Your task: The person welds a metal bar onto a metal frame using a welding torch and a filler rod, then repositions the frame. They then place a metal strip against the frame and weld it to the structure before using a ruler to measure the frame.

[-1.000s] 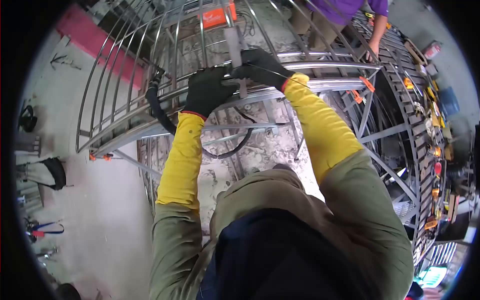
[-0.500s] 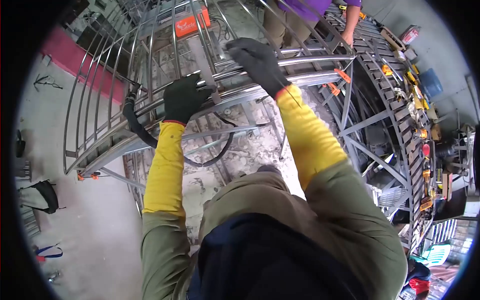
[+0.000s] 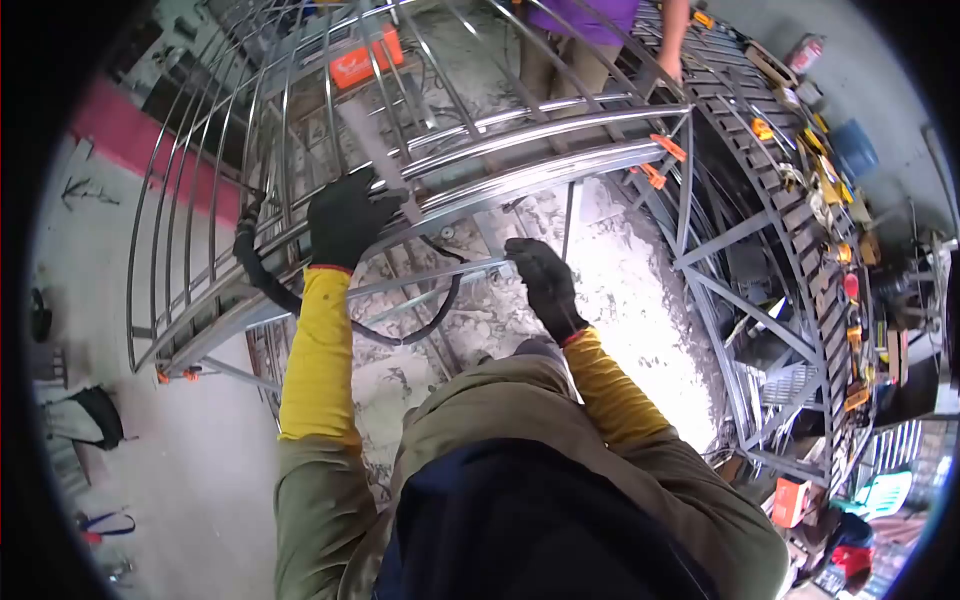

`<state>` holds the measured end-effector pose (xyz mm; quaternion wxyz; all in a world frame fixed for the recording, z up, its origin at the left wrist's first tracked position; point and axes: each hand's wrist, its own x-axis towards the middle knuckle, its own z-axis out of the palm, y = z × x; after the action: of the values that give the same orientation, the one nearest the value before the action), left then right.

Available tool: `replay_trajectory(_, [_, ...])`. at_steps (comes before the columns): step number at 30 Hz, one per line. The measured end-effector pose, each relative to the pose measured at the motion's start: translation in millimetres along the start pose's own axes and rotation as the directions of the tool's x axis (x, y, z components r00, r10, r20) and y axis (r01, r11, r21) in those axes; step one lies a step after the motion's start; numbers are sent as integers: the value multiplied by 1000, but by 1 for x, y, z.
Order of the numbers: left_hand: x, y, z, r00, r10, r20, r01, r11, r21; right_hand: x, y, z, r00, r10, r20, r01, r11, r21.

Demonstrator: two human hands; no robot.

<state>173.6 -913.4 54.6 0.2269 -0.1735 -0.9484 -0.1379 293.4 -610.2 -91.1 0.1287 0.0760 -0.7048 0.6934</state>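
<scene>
My left hand (image 3: 350, 220), in a black glove, rests at the curved metal railing (image 3: 560, 160). Its fingers are closed at the lower end of a flat metal strip (image 3: 372, 145), which lies across the rails. My right hand (image 3: 545, 285), gloved too, hangs below the railing, away from the metal. Its fingers are curled together, and what they hold, if anything, cannot be made out. A thick black cable (image 3: 265, 278) hooks over the railing left of my left hand and loops underneath.
Beyond the railing stands a person in a purple top (image 3: 590, 18), one hand at the frame. An orange box (image 3: 365, 62) sits behind the bars. Orange clamps (image 3: 668, 148) grip the railing's right end. At right, a slatted metal frame (image 3: 760, 235) runs beside scattered tools.
My right hand has come down from above the rails toward my body. My left hand stays at the strip. The view has shifted slightly.
</scene>
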Motion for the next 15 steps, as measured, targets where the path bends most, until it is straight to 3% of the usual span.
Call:
replay_trajectory(1, [1, 2, -3, 1000, -22, 13, 22, 1000, 2, -4, -3, 6, 998, 62, -10, -60, 994, 91])
replay_trajectory(5, [-2, 0, -6, 1000, -15, 11, 15, 1000, -16, 4, -1, 19, 998, 57, 14, -58, 996, 70])
replay_trajectory(7, [1, -1, -3, 1000, 19, -8, -19, 1000, -25, 14, -5, 23, 994, -101, 53, 103, 993, -52])
replay_trajectory(12, [-2, -7, 6, 996, 24, -90, -29, 998, -58, 30, -12, 43, 987, -59, 151, 65, 997, -32])
replay_trajectory(15, [-5, -17, 15, 997, 36, -70, -33, 999, 35, 40, 15, 57, 973, -144, 182, 143, 990, 15])
